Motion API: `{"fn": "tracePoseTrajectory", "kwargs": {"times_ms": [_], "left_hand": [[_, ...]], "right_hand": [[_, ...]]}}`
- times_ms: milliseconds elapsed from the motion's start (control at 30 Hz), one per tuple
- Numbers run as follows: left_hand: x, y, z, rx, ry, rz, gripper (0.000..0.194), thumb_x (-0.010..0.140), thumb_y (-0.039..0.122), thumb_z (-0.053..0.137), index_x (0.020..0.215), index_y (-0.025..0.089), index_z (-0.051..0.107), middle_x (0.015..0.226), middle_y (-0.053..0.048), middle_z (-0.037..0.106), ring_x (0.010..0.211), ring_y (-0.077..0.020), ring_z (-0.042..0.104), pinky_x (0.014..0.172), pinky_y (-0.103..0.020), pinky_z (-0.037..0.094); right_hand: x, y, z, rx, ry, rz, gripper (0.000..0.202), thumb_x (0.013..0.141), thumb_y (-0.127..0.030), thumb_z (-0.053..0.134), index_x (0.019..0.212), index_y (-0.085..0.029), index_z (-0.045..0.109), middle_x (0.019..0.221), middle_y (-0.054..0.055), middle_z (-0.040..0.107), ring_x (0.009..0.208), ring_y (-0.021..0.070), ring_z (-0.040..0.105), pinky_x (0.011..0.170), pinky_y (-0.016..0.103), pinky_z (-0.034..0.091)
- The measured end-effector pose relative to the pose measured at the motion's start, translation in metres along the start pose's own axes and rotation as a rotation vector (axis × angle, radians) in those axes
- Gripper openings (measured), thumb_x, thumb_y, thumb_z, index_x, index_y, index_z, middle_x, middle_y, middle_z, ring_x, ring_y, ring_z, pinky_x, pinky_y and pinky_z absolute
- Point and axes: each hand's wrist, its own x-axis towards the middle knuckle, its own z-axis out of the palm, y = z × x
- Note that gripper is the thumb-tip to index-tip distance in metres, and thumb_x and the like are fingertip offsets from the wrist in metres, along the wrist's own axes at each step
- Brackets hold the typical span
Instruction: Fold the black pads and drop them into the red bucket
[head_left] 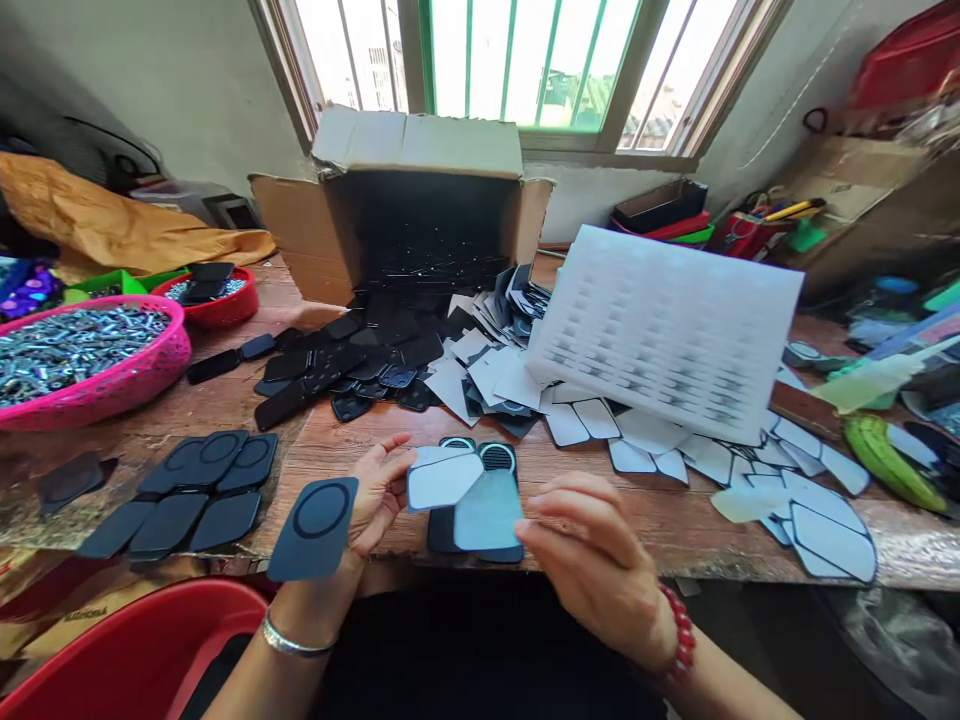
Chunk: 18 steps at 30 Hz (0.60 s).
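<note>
My left hand is closed around the edge of a dark square panel with a ring on its face. Its fingertips also meet the edge of a white-backed sticker. Between thumb and fingers, my right hand pinches a pale bluish film, which overlaps the sticker's right side. Behind both, dark hinged panels with ring marks lie on the table, partly covered. Whether the film and sticker are joined I cannot tell.
An open cardboard box stands behind a heap of black panels. White-backed stickers lie to the right, below a white plastic tray. At left are stacked dark panels and a pink basket of metal parts.
</note>
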Motion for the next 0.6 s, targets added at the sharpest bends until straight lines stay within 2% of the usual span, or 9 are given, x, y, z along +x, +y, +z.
{"fn": "tracePoseTrajectory", "kwargs": {"times_ms": [67, 133, 200, 267, 333, 433, 533, 600], "left_hand": [[0.003, 0.002, 0.003, -0.001, 0.034, 0.092, 0.039, 0.068, 0.011, 0.075, 0.099, 0.018, 0.053, 0.080, -0.003, 0.071, 0.066, -0.0148, 0.067, 0.059, -0.024, 0.056], [0.003, 0.000, 0.013, 0.025, -0.010, 0.200, 0.038, 0.069, 0.019, 0.077, 0.098, 0.019, 0.053, 0.090, -0.003, 0.070, 0.072, -0.0157, 0.068, 0.061, -0.026, 0.056], [0.001, -0.008, 0.029, 0.105, -0.133, 0.234, 0.040, 0.070, 0.028, 0.078, 0.101, 0.020, 0.054, 0.094, -0.003, 0.069, 0.072, -0.0153, 0.067, 0.060, -0.026, 0.055], [-0.002, -0.023, 0.050, 0.213, -0.271, 0.178, 0.043, 0.071, 0.030, 0.077, 0.106, 0.020, 0.054, 0.085, 0.000, 0.067, 0.066, -0.0135, 0.064, 0.058, -0.024, 0.052], [-0.006, -0.042, 0.075, 0.313, -0.393, 0.109, 0.043, 0.070, 0.027, 0.077, 0.106, 0.019, 0.054, 0.072, 0.003, 0.062, 0.061, -0.0118, 0.060, 0.059, -0.023, 0.048], [-0.005, -0.073, 0.111, 0.412, -0.569, 0.089, 0.036, 0.071, 0.024, 0.075, 0.101, 0.018, 0.055, 0.063, 0.005, 0.057, 0.061, -0.0120, 0.058, 0.062, -0.023, 0.046], [0.003, -0.097, 0.142, 0.496, -0.653, 0.153, 0.032, 0.076, 0.020, 0.069, 0.103, 0.019, 0.053, 0.064, 0.005, 0.054, 0.065, -0.0141, 0.059, 0.064, -0.024, 0.047], [0.012, -0.110, 0.159, 0.634, -0.673, 0.262, 0.033, 0.081, 0.017, 0.062, 0.112, 0.019, 0.051, 0.067, 0.004, 0.054, 0.067, -0.0152, 0.059, 0.065, -0.026, 0.048]], "right_hand": [[-0.006, 0.000, -0.017, -0.034, 0.191, 0.227, 0.026, 0.084, -0.002, 0.063, 0.100, -0.021, 0.069, 0.102, 0.006, 0.062, 0.099, 0.0200, 0.060, 0.083, 0.037, 0.053], [-0.011, 0.008, -0.032, -0.024, 0.380, 0.507, 0.015, 0.084, -0.009, 0.066, 0.092, -0.022, 0.070, 0.104, 0.005, 0.061, 0.097, 0.0187, 0.060, 0.082, 0.034, 0.052], [-0.015, 0.022, -0.045, 0.119, 0.568, 0.804, 0.005, 0.085, -0.019, 0.069, 0.089, -0.021, 0.070, 0.102, 0.004, 0.063, 0.093, 0.0169, 0.062, 0.080, 0.032, 0.052], [-0.021, 0.037, -0.055, 0.341, 0.716, 1.024, 0.010, 0.082, -0.026, 0.071, 0.090, -0.021, 0.070, 0.095, 0.003, 0.064, 0.085, 0.0148, 0.062, 0.077, 0.030, 0.052], [-0.027, 0.050, -0.064, 0.490, 0.820, 1.136, 0.016, 0.077, -0.028, 0.074, 0.090, -0.020, 0.070, 0.090, 0.002, 0.065, 0.079, 0.0135, 0.062, 0.072, 0.028, 0.053], [-0.037, 0.058, -0.074, 0.546, 0.922, 1.194, 0.020, 0.070, -0.026, 0.078, 0.088, -0.020, 0.070, 0.088, 0.001, 0.064, 0.076, 0.0131, 0.061, 0.064, 0.025, 0.053], [-0.045, 0.059, -0.081, 0.619, 0.966, 1.237, 0.024, 0.068, -0.025, 0.079, 0.089, -0.019, 0.070, 0.081, 0.000, 0.061, 0.070, 0.0112, 0.057, 0.057, 0.022, 0.050], [-0.050, 0.059, -0.082, 0.723, 0.950, 1.254, 0.024, 0.069, -0.026, 0.079, 0.089, -0.018, 0.068, 0.074, -0.003, 0.055, 0.064, 0.0095, 0.052, 0.053, 0.020, 0.047]]}}
